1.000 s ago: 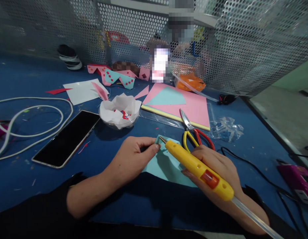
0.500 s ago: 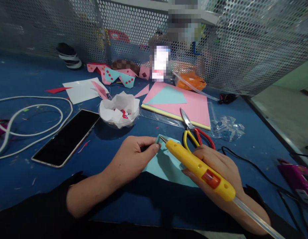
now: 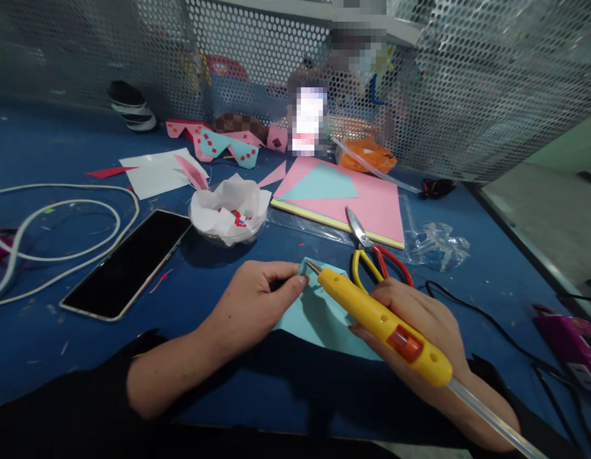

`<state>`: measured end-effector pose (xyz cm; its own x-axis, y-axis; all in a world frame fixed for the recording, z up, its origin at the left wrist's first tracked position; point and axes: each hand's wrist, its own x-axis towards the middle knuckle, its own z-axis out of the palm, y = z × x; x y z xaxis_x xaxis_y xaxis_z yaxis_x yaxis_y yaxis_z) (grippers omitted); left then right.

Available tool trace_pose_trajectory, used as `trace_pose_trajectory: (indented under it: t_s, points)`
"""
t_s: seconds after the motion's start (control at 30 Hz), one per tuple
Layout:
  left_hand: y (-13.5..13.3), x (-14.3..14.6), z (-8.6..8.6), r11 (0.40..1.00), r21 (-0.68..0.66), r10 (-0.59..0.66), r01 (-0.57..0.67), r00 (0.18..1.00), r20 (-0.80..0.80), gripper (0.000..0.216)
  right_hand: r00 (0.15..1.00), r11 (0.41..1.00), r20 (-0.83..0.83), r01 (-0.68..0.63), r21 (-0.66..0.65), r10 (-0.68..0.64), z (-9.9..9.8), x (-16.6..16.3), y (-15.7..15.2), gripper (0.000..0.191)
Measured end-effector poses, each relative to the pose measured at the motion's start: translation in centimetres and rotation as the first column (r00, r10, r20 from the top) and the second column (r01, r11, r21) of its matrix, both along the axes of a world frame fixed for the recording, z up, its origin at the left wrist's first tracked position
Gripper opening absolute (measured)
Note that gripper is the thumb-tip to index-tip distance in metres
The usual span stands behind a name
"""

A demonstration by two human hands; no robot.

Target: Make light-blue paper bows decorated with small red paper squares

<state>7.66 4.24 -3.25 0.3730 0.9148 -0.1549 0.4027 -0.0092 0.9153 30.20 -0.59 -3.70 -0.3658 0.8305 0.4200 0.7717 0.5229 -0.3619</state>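
Note:
My left hand [image 3: 257,296] pinches the upper left corner of a light blue paper piece [image 3: 319,322] between thumb and fingers. In my right hand [image 3: 419,319] is a yellow hot glue gun [image 3: 366,306] with a red switch and a clear glue stick out of its back end. Its metal nozzle points at the pinched, folded corner and appears to touch it. The right fingers also lie close to the paper's right side, and I cannot tell if they grip it. Scissors [image 3: 364,239] with one yellow and one red handle lie just beyond the glue gun.
A pink paper stack [image 3: 372,207] lies behind the scissors. Left of it stands a paper-lined bowl [image 3: 213,207] with scraps. A dark phone [image 3: 127,264], a white cable [image 3: 60,204] and paper glasses [image 3: 231,150] are further left. A purple power block [image 3: 567,344] sits at right.

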Motion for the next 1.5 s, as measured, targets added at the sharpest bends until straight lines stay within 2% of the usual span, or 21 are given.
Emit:
trace_pose_trajectory:
  t_s: [0.4,0.6,0.87,1.03,1.2,1.3,1.4,1.5]
  points:
    - [0.0,0.1,-0.1,1.000,-0.014,-0.001,0.002,0.999,0.040,0.030,1.000,0.999,0.013,-0.001,0.036,0.001,-0.1,0.2,-0.1,0.026]
    - [-0.1,0.1,0.2,1.000,-0.013,-0.004,0.003,1.000,-0.028,0.035,0.999,1.000,0.045,0.028,0.013,-0.028,-0.3,0.4,-0.1,0.025]
    - [0.0,0.1,0.3,0.999,-0.005,0.037,-0.037,0.999,0.035,0.031,1.000,1.000,0.022,-0.013,-0.027,0.014,-0.1,0.3,0.0,0.027]
    - [-0.1,0.0,0.2,1.000,-0.029,0.014,-0.011,0.996,0.085,0.033,0.993,0.994,-0.019,0.114,0.001,-0.114,-0.2,0.3,0.2,0.028]
    - [-0.1,0.0,0.3,0.998,-0.051,0.051,-0.047,0.996,0.080,0.033,0.963,0.972,-0.128,0.235,-0.021,-0.236,-0.1,0.8,0.2,0.025]
    - [-0.1,-0.1,0.1,0.999,-0.018,0.050,-0.049,0.997,0.064,0.035,0.912,0.939,-0.229,0.344,-0.028,-0.341,-0.4,2.0,0.8,0.019]
    - [-0.1,-0.2,0.1,0.999,-0.008,0.047,-0.047,0.998,0.052,0.036,0.820,0.849,-0.264,0.528,0.008,-0.507,-0.8,4.4,2.2,0.025]
    - [-0.1,-0.3,0.1,0.999,-0.024,0.033,-0.032,0.999,0.037,0.036,0.731,0.730,-0.069,0.682,0.040,-0.679,-0.5,7.5,3.9,0.041]
